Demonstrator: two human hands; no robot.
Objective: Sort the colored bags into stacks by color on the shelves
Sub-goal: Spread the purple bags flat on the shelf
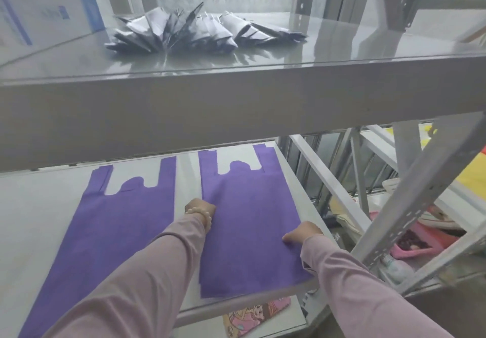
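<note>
Left hand (201,210) and right hand (302,232) rest on one purple bag (249,237) — grip unclear.

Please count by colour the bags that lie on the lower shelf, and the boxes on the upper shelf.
Purple bags: 2, the left bag and the right bag
White and blue box: 1
Total: 3
</note>
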